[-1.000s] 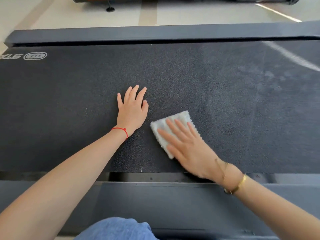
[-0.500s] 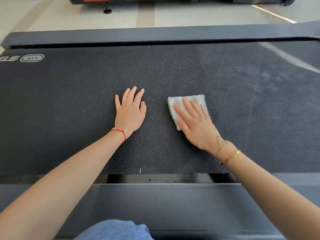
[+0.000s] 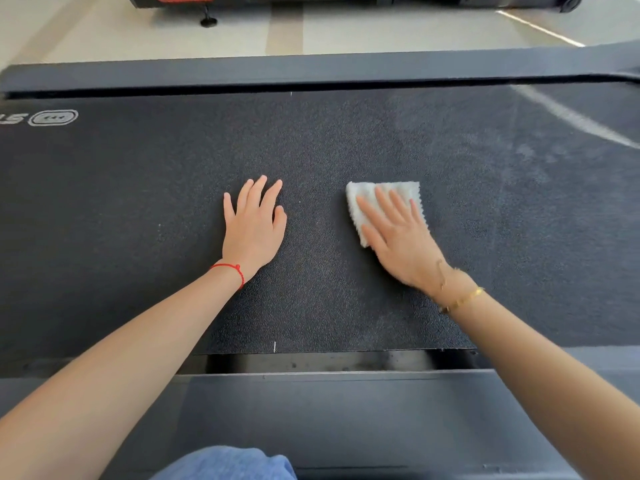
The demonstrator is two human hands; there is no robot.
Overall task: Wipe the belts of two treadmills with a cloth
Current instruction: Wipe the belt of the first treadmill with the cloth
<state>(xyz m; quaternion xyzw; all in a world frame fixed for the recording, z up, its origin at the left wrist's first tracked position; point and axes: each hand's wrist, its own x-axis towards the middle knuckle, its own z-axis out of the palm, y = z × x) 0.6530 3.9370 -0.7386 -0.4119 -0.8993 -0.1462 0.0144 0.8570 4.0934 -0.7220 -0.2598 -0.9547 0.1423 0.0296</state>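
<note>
On the dark, textured treadmill belt (image 3: 346, 140), a folded white cloth (image 3: 377, 199) lies flat under the right hand (image 3: 398, 237), whose straight, spread fingers press it down without gripping. The left hand (image 3: 254, 226) rests palm-down, fingers extended, holding nothing, near the cloth but apart from it. Pale dusty streaks (image 3: 568, 116) show toward the right. Recommended: even palm pressure, overlapping passes toward those streaks, cloth kept flat.

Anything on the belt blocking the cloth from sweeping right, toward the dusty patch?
Nothing visible. The right hand presses the white cloth flat on the treadmill belt; the belt to its right is bare.
</note>
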